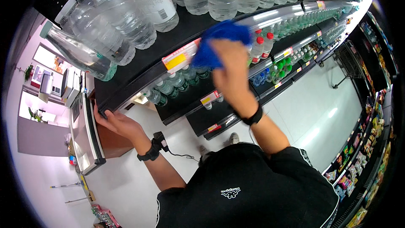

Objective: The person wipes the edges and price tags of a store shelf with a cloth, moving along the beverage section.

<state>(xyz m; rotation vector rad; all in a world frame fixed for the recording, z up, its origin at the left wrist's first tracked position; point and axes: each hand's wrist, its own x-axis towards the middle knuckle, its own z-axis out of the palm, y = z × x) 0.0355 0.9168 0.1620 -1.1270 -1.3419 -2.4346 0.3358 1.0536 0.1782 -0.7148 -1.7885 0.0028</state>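
Observation:
A bunched blue cloth (211, 44) is in my right hand (232, 67), whose fingers are closed on it, slightly smeared by motion. The cloth lies against the front edge of the upper shelf (139, 74), just right of a red and yellow price label (176, 61). At the shelf's left end, my left hand (118, 125) grips the corner, thumb and fingers on either side of it. Large clear water bottles (122, 14) stand on this shelf above my hands. A bottle with a green tint (80, 50) leans at its left end.
Lower shelves hold small water bottles (179, 80) and red-capped bottles (268, 44). A counter (86, 143) stands to the left. At the far right are a shopping cart (348, 61) and shelves of snack packets (358, 160). A black device with a cord (160, 139) hangs by my left wrist.

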